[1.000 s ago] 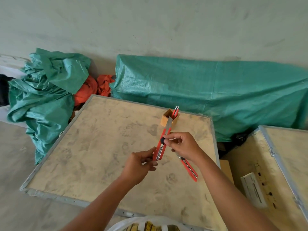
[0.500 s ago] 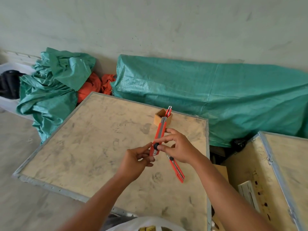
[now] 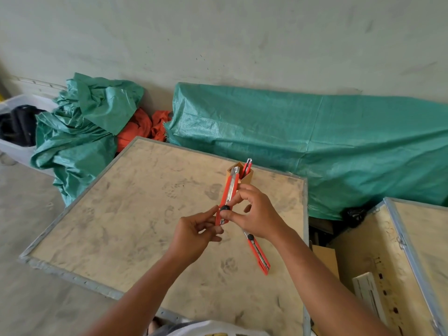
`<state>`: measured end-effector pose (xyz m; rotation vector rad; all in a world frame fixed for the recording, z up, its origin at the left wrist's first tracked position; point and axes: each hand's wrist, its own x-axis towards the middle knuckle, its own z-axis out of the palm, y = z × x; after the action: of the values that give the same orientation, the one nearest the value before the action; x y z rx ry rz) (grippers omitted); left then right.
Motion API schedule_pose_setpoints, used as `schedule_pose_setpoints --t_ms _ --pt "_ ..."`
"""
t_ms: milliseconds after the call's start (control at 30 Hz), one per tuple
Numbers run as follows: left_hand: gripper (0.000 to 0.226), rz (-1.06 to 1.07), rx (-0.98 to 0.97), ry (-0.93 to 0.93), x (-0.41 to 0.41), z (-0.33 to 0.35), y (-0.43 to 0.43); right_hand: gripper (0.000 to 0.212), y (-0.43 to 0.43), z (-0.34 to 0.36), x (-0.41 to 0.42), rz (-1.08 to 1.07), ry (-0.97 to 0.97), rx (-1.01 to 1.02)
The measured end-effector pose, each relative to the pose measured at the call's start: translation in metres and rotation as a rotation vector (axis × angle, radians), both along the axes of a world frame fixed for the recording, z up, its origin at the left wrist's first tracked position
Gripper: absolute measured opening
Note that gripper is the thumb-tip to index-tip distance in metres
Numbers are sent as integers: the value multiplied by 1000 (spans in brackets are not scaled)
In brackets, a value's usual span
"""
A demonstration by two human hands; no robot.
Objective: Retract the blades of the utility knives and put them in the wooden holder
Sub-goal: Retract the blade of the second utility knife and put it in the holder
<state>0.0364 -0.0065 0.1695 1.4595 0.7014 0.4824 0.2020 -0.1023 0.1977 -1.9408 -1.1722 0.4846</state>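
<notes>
I hold a red utility knife upright above the wooden board. My left hand pinches its lower end. My right hand grips its middle, thumb and finger on the black slider knob. No blade sticks out of its metal tip. A second red utility knife lies flat on the board, partly under my right wrist. The small wooden holder stands at the board's far edge, with another red knife standing in it.
Green tarpaulin bundles lie against the wall behind the board, with orange cloth between them. A second wooden crate sits open on the right. A white bin stands far left.
The blade that stuck out of the held knife a second ago has slid back into the handle. My right thumb has moved down the knife with the slider. The camera has shifted slightly.
</notes>
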Motion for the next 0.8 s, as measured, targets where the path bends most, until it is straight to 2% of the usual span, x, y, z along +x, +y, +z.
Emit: schedule_pose_setpoints --t_ms 200,300,433,600,800 --pt "51 -34 -21 -2 9 -1 16 29 9 -1 8 13 32 -25" --pt "52 -50 -19 11 15 -4 26 20 18 -1 7 -37 17 14" --pt "54 -51 -16 32 28 -7 39 25 31 -8 12 -129 -1 79" --pt "52 -99 -26 88 54 -17 61 12 46 -20 41 -256 205 171" --pt "52 -157 62 166 114 -26 94 29 66 -33 108 -358 216 149"
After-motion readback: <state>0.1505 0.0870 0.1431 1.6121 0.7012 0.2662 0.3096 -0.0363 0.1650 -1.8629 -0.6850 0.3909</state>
